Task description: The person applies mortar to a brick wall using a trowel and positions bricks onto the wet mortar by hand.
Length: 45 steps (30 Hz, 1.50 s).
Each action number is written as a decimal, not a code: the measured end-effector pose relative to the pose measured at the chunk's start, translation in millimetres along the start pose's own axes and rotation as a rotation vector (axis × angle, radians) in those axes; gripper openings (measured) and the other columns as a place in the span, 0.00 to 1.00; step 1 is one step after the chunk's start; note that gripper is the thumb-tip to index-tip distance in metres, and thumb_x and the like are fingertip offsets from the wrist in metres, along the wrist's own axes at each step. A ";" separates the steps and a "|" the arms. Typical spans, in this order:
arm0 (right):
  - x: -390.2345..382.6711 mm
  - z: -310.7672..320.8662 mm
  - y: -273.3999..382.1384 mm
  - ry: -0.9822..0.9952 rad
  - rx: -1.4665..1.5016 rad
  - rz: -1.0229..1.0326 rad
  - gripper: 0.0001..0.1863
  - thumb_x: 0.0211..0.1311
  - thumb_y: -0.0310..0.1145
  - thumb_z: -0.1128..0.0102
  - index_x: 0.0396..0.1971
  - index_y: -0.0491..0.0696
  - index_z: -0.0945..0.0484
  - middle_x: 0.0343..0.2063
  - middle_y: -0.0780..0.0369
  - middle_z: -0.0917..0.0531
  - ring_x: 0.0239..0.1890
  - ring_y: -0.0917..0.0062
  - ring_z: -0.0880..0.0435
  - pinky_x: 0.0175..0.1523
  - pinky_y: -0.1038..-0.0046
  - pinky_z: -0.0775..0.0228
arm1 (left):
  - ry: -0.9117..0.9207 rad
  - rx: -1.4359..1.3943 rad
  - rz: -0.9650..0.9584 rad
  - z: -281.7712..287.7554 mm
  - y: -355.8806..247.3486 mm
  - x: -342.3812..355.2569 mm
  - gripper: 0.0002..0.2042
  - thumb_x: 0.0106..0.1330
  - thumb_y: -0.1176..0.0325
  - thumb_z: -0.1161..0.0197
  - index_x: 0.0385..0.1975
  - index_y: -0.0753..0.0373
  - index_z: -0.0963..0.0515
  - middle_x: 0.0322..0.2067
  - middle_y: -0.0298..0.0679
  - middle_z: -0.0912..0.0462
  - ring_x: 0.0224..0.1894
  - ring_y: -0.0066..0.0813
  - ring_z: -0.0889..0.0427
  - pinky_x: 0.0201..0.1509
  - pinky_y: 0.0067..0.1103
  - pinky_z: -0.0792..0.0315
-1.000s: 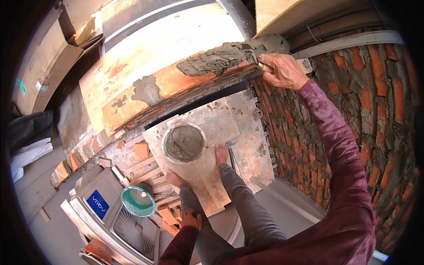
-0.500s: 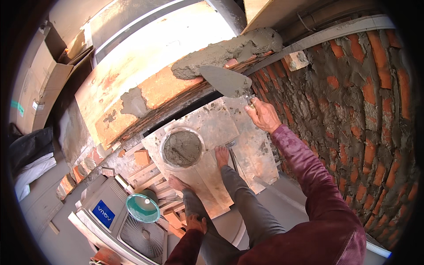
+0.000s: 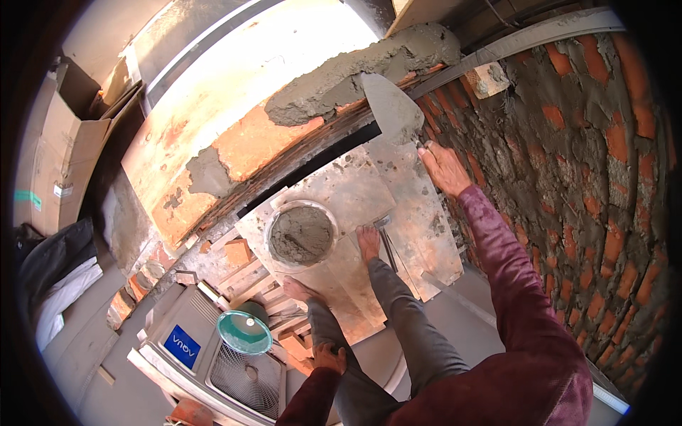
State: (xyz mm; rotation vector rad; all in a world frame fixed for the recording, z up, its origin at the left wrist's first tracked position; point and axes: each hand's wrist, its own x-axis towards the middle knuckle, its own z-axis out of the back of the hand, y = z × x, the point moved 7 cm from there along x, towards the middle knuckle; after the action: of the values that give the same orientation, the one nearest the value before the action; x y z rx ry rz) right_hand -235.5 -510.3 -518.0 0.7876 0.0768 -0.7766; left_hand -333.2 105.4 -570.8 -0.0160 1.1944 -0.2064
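Note:
My right hand (image 3: 445, 170) grips a trowel (image 3: 391, 106), whose mortar-smeared blade overlaps the front edge of a grey mortar bed (image 3: 334, 78), near its right end. The mortar lies along a brick ledge (image 3: 256, 145) with bare orange patches and one separate smear farther left. My left hand (image 3: 329, 357) rests on my left leg, fingers loosely bent and apart, holding nothing. A round bucket of wet mortar (image 3: 300, 233) stands between the ledge and my bare feet.
Rough brick wall (image 3: 590, 177) rises at right. I stand on stained boards (image 3: 355, 298). Loose bricks (image 3: 236, 253), an outdoor fan unit (image 3: 177, 319) and a teal basin (image 3: 243, 330) lie at lower left; cardboard boxes (image 3: 71, 149) and a pale sheet (image 3: 185, 142) are upper left.
My right hand has drawn the trowel down off the top of the mortar, turning its blade to show flat, then shifted slightly right and up. My left hand stays on my leg.

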 end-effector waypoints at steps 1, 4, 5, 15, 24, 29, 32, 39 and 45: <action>-17.9 -9.1 8.0 -0.003 0.127 -0.005 0.25 0.73 0.49 0.52 0.29 0.39 0.29 0.14 0.53 0.28 0.17 0.61 0.26 0.27 0.60 0.36 | 0.025 -0.018 0.030 6.7 -3.4 -2.0 0.24 0.58 0.48 0.37 0.51 0.56 0.22 0.60 0.39 0.27 0.69 0.40 0.38 0.71 0.61 0.55; -55.6 -76.2 50.5 0.171 0.847 -0.232 0.22 0.79 0.50 0.63 0.34 0.46 0.31 0.15 0.65 0.28 0.10 0.81 0.32 0.13 0.77 0.38 | 0.011 -0.059 0.002 8.9 0.9 0.7 0.24 0.59 0.49 0.37 0.51 0.55 0.22 0.61 0.39 0.28 0.70 0.39 0.39 0.72 0.61 0.58; -55.2 -94.0 78.8 0.161 0.903 -0.227 0.22 0.78 0.50 0.62 0.35 0.46 0.31 0.15 0.65 0.28 0.10 0.80 0.31 0.13 0.77 0.36 | 0.024 -0.054 0.000 10.7 1.8 2.5 0.25 0.59 0.49 0.37 0.53 0.56 0.23 0.62 0.41 0.29 0.70 0.40 0.39 0.72 0.60 0.57; -95.9 -118.7 140.8 0.088 0.206 -0.090 0.22 0.73 0.44 0.53 0.37 0.36 0.29 0.23 0.39 0.23 0.35 0.39 0.21 0.40 0.50 0.32 | 0.073 -0.064 0.009 43.6 20.6 4.9 0.25 0.60 0.50 0.38 0.55 0.55 0.23 0.62 0.41 0.29 0.71 0.40 0.40 0.73 0.59 0.59; -18.4 58.1 137.7 -0.014 -0.536 -0.031 0.23 0.74 0.45 0.55 0.33 0.37 0.26 0.24 0.43 0.19 0.32 0.45 0.18 0.40 0.50 0.26 | 0.094 0.024 -0.021 58.4 21.7 18.4 0.26 0.61 0.48 0.40 0.56 0.53 0.23 0.63 0.47 0.31 0.71 0.44 0.38 0.74 0.55 0.57; -1.7 91.3 137.8 0.016 -0.519 -0.118 0.25 0.73 0.44 0.56 0.34 0.35 0.22 0.30 0.40 0.18 0.38 0.44 0.17 0.45 0.50 0.27 | 0.054 -0.031 -0.074 65.6 27.5 19.7 0.24 0.59 0.49 0.40 0.52 0.55 0.20 0.59 0.46 0.27 0.68 0.43 0.37 0.73 0.53 0.54; -0.7 102.8 140.0 0.082 -0.479 -0.254 0.26 0.73 0.45 0.56 0.33 0.34 0.22 0.31 0.39 0.18 0.40 0.43 0.18 0.47 0.51 0.28 | 0.042 -0.043 -0.068 69.8 28.7 18.3 0.24 0.59 0.50 0.40 0.52 0.56 0.20 0.59 0.46 0.27 0.68 0.42 0.37 0.73 0.52 0.54; -1.5 102.0 144.3 0.052 -0.589 -0.099 0.27 0.73 0.45 0.56 0.30 0.34 0.22 0.30 0.39 0.19 0.37 0.43 0.18 0.45 0.52 0.27 | 0.031 -0.085 -0.050 71.3 24.1 16.6 0.24 0.58 0.49 0.39 0.51 0.57 0.20 0.59 0.44 0.26 0.68 0.42 0.36 0.72 0.52 0.53; 20.0 116.6 113.9 0.002 -0.602 -0.118 0.28 0.72 0.45 0.56 0.28 0.33 0.21 0.31 0.37 0.19 0.37 0.43 0.17 0.46 0.52 0.26 | -0.007 -0.029 -0.016 74.8 24.0 13.4 0.24 0.59 0.48 0.39 0.50 0.55 0.20 0.60 0.43 0.26 0.68 0.42 0.36 0.72 0.55 0.55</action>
State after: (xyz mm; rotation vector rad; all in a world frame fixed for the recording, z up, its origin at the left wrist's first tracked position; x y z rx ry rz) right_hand -171.4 -548.5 -371.7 0.2130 0.3441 -0.8065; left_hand -255.7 119.5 -558.4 -0.0511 1.1906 -0.2028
